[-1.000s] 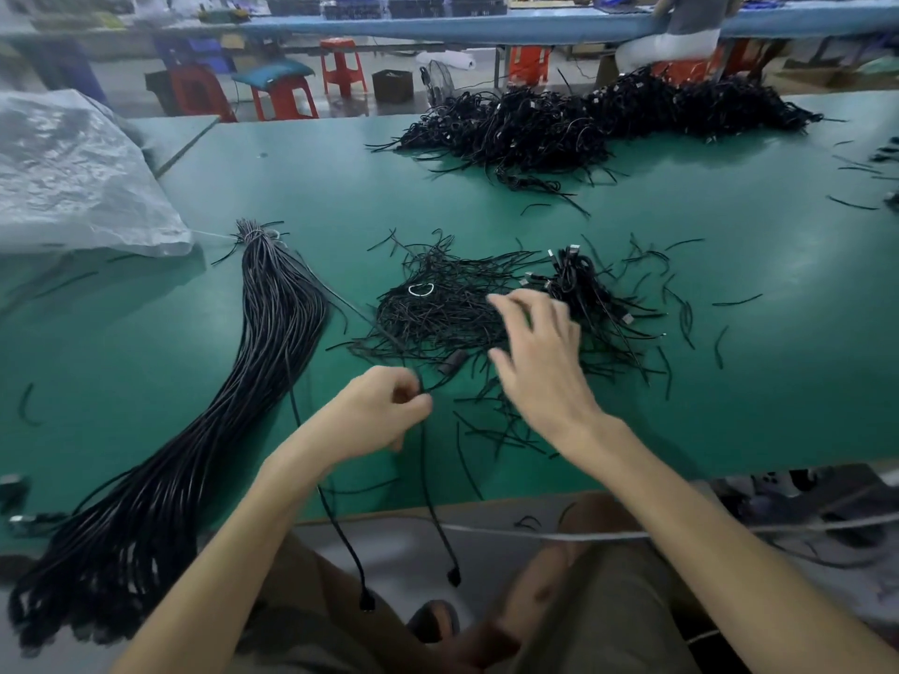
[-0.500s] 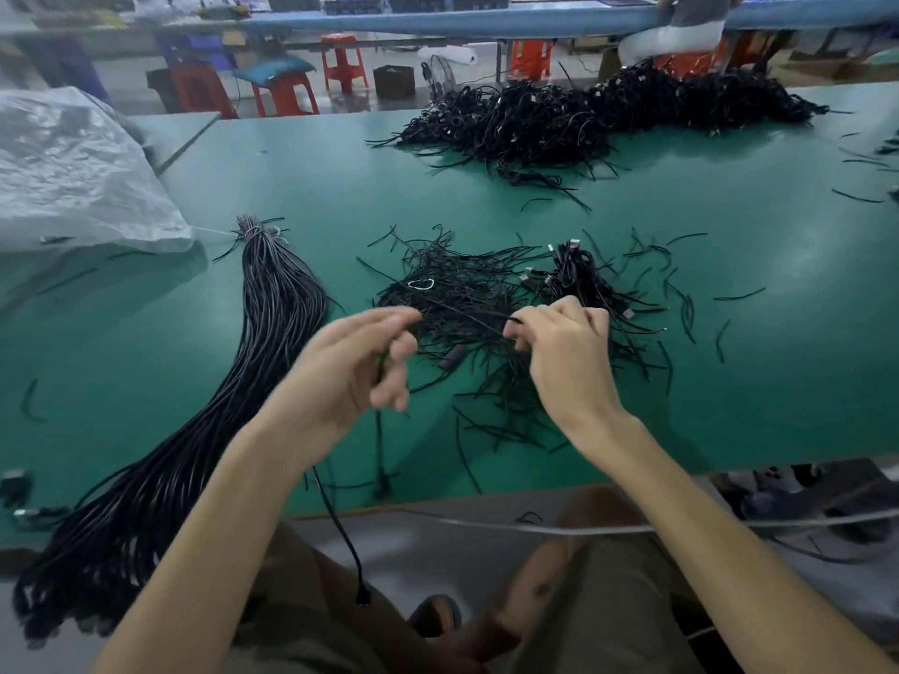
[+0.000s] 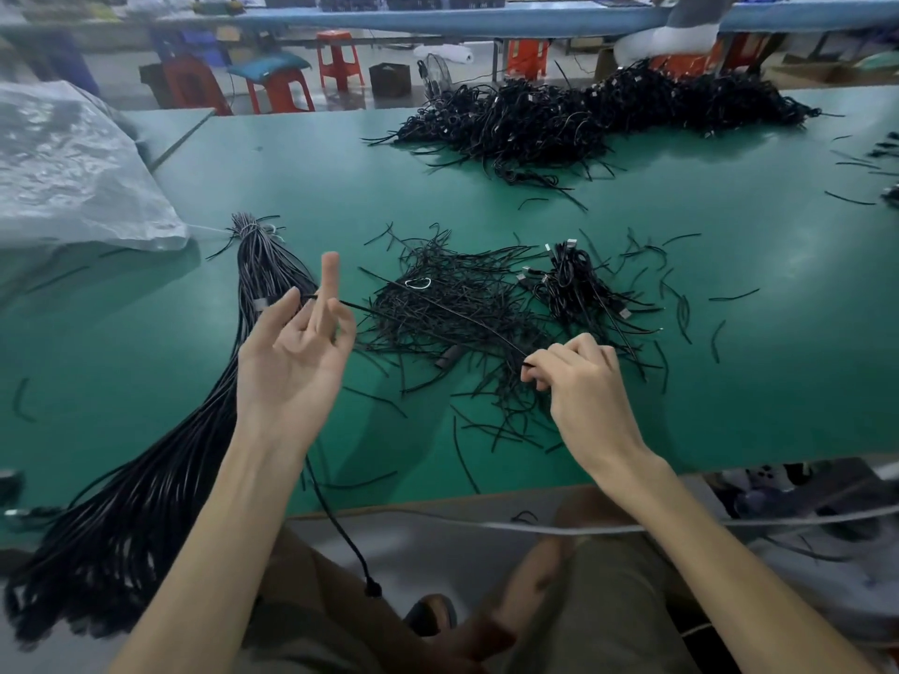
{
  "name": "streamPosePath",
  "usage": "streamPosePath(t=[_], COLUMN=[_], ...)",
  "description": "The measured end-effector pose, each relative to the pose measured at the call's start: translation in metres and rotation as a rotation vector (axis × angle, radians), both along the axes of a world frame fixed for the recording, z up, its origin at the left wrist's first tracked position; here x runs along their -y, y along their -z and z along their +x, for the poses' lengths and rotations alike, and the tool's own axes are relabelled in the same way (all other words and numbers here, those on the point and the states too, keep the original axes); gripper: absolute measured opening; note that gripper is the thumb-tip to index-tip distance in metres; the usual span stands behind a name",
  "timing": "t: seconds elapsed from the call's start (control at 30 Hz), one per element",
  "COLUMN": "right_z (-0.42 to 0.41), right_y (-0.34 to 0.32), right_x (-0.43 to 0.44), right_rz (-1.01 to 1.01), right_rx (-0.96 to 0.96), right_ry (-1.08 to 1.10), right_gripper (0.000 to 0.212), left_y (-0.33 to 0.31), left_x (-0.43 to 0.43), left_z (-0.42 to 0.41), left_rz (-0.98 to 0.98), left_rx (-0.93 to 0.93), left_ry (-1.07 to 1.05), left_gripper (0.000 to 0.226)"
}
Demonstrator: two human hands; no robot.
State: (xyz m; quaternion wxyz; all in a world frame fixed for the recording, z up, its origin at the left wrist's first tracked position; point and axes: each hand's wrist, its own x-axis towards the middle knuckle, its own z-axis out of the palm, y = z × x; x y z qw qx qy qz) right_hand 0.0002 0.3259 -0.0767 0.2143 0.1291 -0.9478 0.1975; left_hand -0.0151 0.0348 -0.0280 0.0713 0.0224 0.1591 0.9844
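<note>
— Where was the black strand [image 3: 360, 307]?

— Stretched between both hands, over the loose pile [image 3: 462, 308] on the green table [image 3: 729, 381].

— And the grips?

— The left hand [image 3: 292, 367] pinched one end, thumb against a bent finger (another finger stuck straight up). The right hand [image 3: 579, 381] nipped the other end in curled fingertips.

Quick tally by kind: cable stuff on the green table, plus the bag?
Tied long-cable bundle: 1
Loose black heaps: 3 (tie heap, USB-cable pile, far heap)
Single tie, held between left hand and right hand: 1
Plastic bag: 1
Total: 6
Scattered strays and right-edge scraps not counted.
</note>
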Motion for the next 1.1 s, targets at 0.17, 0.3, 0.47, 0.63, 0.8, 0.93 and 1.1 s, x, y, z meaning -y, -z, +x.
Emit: streamPosePath(t=[0.17,0.3,0.47,0.63,0.8,0.93,1.1], right_z=[0.010,0.014,0.014,0.002,-0.005,0.011,0.028], right_y=[0.009,0.005,0.000,-0.011,-0.039,-0.053,-0.051], right_x=[-0.003,-0.005,-0.003,-0.010,0.001,0.024,0.047], right_rz=[-0.066,-0.031,-0.036,-0.112,-0.401,-0.532,-0.585], right_rx=[-0.073,-0.072,0.010,0.020,-0.039,-0.025,0.065], right_ry=[-0.063,-0.121,-0.198,-0.124,-0.112,-0.237,-0.349], right_gripper=[0.027,0.024,0.025,0.022,0.020,0.021,0.024], left_y=[0.002,0.001,-0.014,-0.024,0.001,0.020,0.014], left_x=[0.000,0.000,-0.005,-0.005,-0.035,-0.058,-0.068], left_z=[-0.008,-0.008,0.001,0.018,0.020,0.011,0.005], left_rz=[-0.418,-0.491,0.037,-0.633,-1.687,-1.642,-0.814], left_rx=[0.138,0.192,-0.002,-0.502,-0.671,-0.367,-0.132], left_ry=[-0.114,-0.190,-0.006,0.486,0.584,-0.060,0.043], left_gripper=[0.029,0.042,0.042,0.037,0.038,0.032,0.052])
